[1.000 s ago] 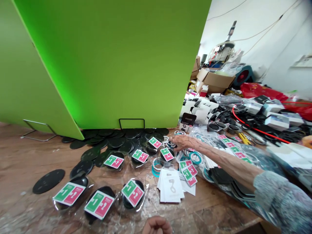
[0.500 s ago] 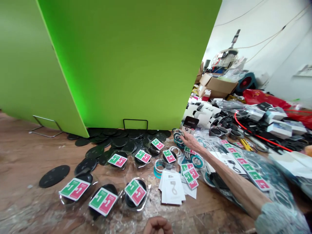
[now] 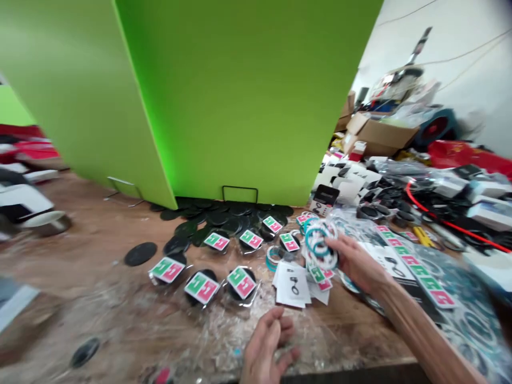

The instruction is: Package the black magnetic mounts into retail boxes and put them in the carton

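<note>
My right hand pinches a bunch of white and teal rings, raised above other rings and green-and-pink cards. My left hand, fingers apart and curved, holds nothing near the table's front edge. A stack of white printed leaflets lies between the hands. To its left sit several black round pieces in clear bags, each with a green-and-pink card on top. More loose teal and white rings rest just behind the leaflets.
Green upright panels stand at the back on wire feet. Loose black discs pile along their base. To the right lie a large plastic bag of rings, cables and small boxes, with an open carton behind.
My right hand has lifted the rings off the table and drawn them nearer. My left hand has risen further into view and its fingers have opened. The view has swung left.
</note>
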Available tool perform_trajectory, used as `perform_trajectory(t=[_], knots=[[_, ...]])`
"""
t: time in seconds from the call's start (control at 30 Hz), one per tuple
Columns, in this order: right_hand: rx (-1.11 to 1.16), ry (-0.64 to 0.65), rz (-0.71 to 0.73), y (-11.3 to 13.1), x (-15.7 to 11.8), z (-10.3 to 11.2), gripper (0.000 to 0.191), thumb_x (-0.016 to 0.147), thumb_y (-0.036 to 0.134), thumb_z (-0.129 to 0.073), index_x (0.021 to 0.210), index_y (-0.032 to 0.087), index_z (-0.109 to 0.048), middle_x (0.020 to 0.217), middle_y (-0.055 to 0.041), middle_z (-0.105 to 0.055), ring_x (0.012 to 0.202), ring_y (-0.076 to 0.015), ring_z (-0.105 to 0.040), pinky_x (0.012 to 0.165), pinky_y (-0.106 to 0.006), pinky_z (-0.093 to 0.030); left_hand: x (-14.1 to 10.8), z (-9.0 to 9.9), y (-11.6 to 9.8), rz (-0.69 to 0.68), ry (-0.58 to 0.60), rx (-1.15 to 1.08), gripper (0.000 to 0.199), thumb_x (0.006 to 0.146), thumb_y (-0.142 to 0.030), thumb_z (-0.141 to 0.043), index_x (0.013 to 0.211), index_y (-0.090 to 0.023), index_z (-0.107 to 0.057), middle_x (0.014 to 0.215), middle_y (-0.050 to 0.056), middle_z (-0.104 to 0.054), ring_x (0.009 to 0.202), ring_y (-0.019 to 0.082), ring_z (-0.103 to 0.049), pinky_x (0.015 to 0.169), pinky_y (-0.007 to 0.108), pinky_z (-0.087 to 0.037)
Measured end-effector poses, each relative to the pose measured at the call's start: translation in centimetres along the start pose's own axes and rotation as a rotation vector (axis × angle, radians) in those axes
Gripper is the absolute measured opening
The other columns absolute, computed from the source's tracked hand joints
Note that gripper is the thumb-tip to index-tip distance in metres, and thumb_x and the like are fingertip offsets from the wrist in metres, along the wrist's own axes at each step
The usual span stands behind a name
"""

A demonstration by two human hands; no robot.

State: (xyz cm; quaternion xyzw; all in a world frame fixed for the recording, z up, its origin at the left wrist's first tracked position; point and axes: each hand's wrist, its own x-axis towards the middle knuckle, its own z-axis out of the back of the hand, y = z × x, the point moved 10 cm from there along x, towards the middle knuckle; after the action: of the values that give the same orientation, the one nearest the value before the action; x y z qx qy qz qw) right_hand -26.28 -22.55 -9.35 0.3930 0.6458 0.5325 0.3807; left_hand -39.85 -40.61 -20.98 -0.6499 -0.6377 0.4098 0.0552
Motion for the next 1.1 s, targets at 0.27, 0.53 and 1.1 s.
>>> perform_trajectory(t=[0.27,0.53,1.1], knots=[[-0.468,0.184,-0.002,-6.9,-9.5,-13.4,0.037,0.082,0.049,-0.057,0.110,0.025,-0.062,0.110,-0.0064,-0.067,0.109,-0.0264,-0.059,0.094,-0.042,-0.048,-4.5,-1.3,-1.9,0.169,0.131,-0.313,0.047,0.093,-0.045,-0.048,0.122,-0.011,-0.060,0.118,0.016,-0.066,0.105,0.029,-0.063,0.092,0.047,-0.048],[-0.658,-0.017,0.266,-8.0,-10.7,-17.1,0.035,0.081,0.042,-0.059,0.112,0.026,-0.057,0.109,-0.0094,-0.066,0.101,-0.0287,-0.063,0.084,-0.041,-0.052,-6.4,5.3,-4.5,-0.022,-0.138,-0.291,0.029,0.086,-0.026,-0.065,0.110,-0.009,-0.064,0.109,0.014,-0.070,0.095,0.023,-0.068,0.083,0.033,-0.055],[-0.587,0.084,0.204,-7.1,-10.6,-20.7,0.018,0.089,0.038,-0.046,0.082,0.022,-0.053,0.076,-0.0015,-0.061,0.069,-0.0175,-0.058,0.066,-0.029,-0.046,-7.5,8.8,-7.2,-0.124,-0.151,-0.206,0.027,0.080,-0.027,-0.071,0.103,-0.012,-0.065,0.100,0.010,-0.071,0.080,0.017,-0.066,0.068,0.030,-0.057]])
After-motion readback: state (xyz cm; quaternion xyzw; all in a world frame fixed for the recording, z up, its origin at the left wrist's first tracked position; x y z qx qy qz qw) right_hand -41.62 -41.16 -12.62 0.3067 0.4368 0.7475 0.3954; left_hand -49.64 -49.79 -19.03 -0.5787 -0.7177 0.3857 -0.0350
